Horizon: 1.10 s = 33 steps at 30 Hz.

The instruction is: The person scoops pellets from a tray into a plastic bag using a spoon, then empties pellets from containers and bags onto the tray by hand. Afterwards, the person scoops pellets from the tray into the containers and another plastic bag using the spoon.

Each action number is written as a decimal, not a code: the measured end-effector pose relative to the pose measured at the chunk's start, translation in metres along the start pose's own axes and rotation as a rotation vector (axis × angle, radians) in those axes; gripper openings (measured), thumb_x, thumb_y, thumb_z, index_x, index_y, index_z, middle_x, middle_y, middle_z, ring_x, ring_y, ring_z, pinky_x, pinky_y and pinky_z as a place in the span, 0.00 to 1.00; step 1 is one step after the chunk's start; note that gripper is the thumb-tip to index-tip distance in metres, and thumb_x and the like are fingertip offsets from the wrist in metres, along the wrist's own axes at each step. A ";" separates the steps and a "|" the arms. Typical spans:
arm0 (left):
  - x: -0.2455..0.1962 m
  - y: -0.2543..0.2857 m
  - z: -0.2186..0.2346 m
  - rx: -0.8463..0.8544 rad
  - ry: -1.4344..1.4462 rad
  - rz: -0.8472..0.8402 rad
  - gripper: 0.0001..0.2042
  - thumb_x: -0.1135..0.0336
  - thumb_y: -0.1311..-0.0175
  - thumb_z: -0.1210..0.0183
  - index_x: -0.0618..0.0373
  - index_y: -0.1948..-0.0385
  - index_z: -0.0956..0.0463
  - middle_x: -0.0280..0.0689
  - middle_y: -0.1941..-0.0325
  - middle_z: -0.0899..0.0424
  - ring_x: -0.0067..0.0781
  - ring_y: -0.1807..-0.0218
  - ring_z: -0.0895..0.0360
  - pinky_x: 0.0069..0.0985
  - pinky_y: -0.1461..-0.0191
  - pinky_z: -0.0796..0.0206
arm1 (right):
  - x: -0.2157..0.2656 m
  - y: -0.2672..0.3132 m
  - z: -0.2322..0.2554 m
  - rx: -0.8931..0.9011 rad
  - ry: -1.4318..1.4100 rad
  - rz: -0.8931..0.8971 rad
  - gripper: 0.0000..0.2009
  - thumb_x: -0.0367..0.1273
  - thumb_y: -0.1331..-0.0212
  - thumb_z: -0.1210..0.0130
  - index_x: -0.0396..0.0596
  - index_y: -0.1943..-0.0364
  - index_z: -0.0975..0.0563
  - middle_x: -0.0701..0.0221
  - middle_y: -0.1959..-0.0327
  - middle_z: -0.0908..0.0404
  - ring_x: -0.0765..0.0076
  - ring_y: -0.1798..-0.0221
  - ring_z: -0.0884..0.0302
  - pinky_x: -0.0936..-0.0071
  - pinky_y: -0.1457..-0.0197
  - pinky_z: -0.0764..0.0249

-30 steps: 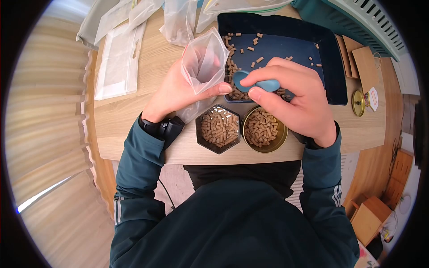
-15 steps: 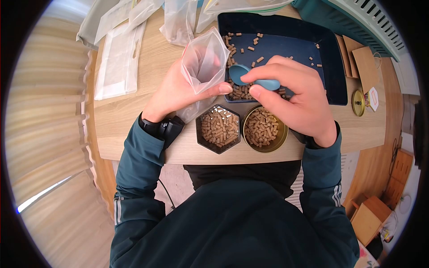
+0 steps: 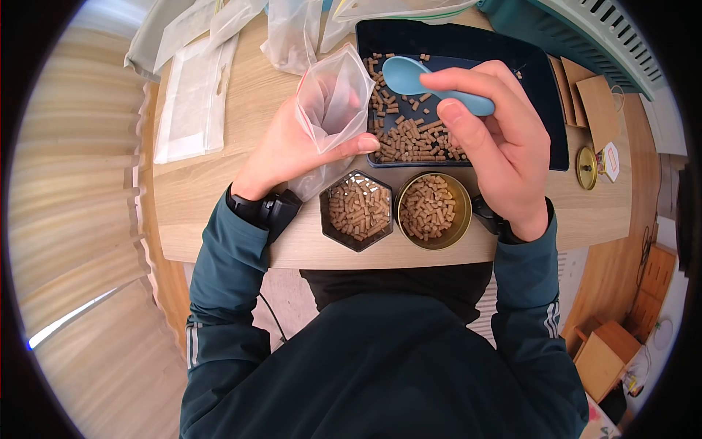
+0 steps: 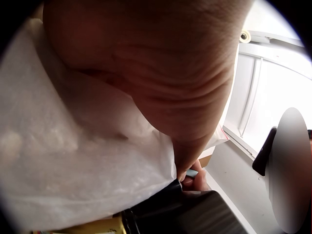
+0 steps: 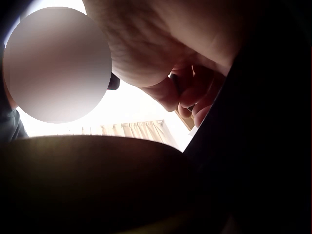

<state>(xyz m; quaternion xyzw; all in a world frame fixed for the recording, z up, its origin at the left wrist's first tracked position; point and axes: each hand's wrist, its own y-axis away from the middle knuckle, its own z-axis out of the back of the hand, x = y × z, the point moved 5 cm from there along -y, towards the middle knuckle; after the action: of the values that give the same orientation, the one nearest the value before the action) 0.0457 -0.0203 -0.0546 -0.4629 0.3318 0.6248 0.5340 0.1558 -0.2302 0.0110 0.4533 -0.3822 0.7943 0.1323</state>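
My left hand [image 3: 281,150] holds a frosted plastic bag [image 3: 333,102] with its mouth spread wide, thumb along the near rim. Close up in the left wrist view, the bag [image 4: 87,161] hangs below the palm, and pale lumps show faintly through it. A light blue spoon [image 3: 472,102] is pinched between thumb and index finger of my right hand [image 3: 504,150]. Its bowl points left over the dark blue tray [image 3: 468,40], and no pellets show in it. Brown pellets [image 3: 417,140] are heaped along the tray's near side, with others scattered at its left.
Near the table edge stand a hexagonal dish [image 3: 358,243] and a round gold tin [image 3: 462,212], both holding pellets. Flat bags [image 3: 191,102] lie at left. A gold lid [image 3: 586,169] and brown paper bags [image 3: 599,110] sit at right, below a teal crate [image 3: 585,44].
My right hand has lifted the spoon from the pellets and moved it away from my body, uncovering the heap. My left hand and the bag have stayed in place.
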 end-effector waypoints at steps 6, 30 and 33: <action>-0.005 0.000 -0.001 -0.008 -0.014 -0.037 0.31 0.52 0.49 0.17 0.59 0.51 0.25 0.31 0.59 0.19 0.22 0.58 0.24 0.25 0.52 0.28 | 0.002 0.000 -0.006 0.332 0.077 -0.004 0.08 0.28 0.31 0.39 0.41 0.52 0.15 0.69 0.65 0.21 0.75 0.65 0.25 0.76 0.61 0.31; -0.002 0.000 -0.001 0.000 0.017 0.006 0.30 0.54 0.49 0.16 0.58 0.52 0.24 0.30 0.59 0.21 0.21 0.58 0.25 0.24 0.53 0.29 | -0.002 -0.001 -0.001 0.005 0.048 -0.064 0.09 0.26 0.32 0.36 0.43 0.50 0.15 0.70 0.64 0.20 0.75 0.67 0.25 0.77 0.65 0.32; -0.002 0.001 -0.001 -0.007 -0.008 -0.004 0.30 0.54 0.49 0.17 0.58 0.52 0.24 0.30 0.59 0.21 0.21 0.58 0.25 0.24 0.53 0.29 | 0.001 -0.002 0.001 0.017 0.103 0.003 0.09 0.28 0.33 0.35 0.43 0.51 0.15 0.70 0.65 0.20 0.74 0.67 0.25 0.76 0.66 0.32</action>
<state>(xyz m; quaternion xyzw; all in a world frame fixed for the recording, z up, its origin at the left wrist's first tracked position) 0.0453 -0.0217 -0.0529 -0.4629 0.3265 0.6269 0.5349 0.1568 -0.2297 0.0126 0.4126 -0.3687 0.8199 0.1467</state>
